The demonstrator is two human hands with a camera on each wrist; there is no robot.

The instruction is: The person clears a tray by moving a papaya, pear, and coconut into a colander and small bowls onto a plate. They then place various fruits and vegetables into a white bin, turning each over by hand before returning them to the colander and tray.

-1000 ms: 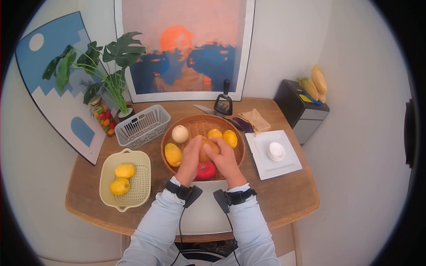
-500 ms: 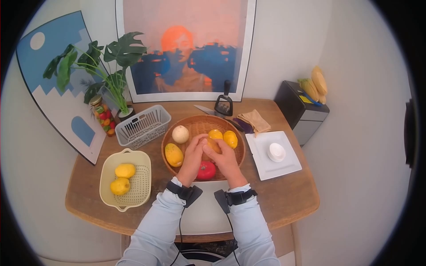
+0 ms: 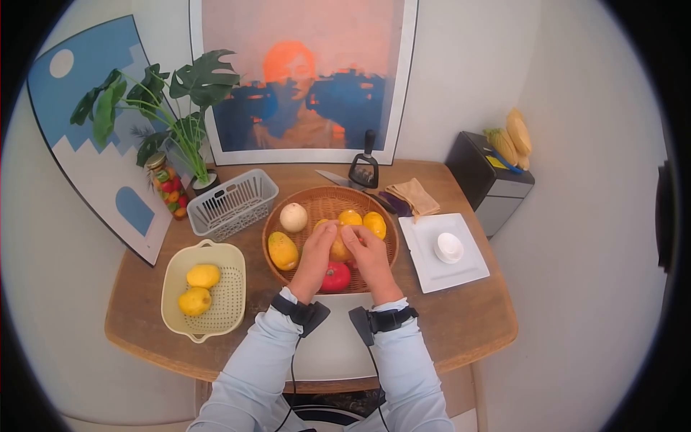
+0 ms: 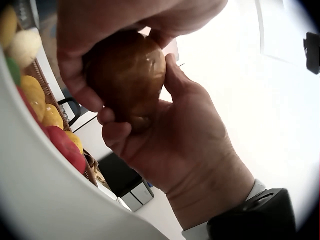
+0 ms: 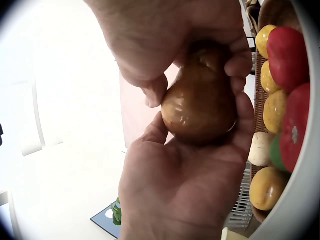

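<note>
My left hand (image 3: 314, 261) and right hand (image 3: 372, 263) hold a glossy brown pear-shaped fruit (image 3: 340, 249) between them, over the round wicker basket (image 3: 393, 250). Both wrist views show the fruit (image 5: 202, 107) cupped in the palms, curled fingers along one side and thumbs on the other. Below the hands in the head view lies a red fruit or vegetable (image 3: 335, 276). A yellow mango (image 3: 283, 250) and a pale round fruit (image 3: 293, 217) sit on the basket's left side. Two yellow fruits, the nearer one (image 3: 374, 225), sit on its right.
Left stands a cream colander (image 3: 230, 309) with two yellow fruits (image 3: 196, 302), behind it a grey plastic basket (image 3: 234, 205). On the right, a white square plate (image 3: 471, 268) holds a small white bowl (image 3: 448, 248). A knife (image 3: 331, 178) lies behind the wicker basket. A white board (image 3: 331, 353) lies in front.
My hands have shifted their hold on the brown fruit, and the thumbs have moved. The fruit appears turned between them. The hands stay over the basket.
</note>
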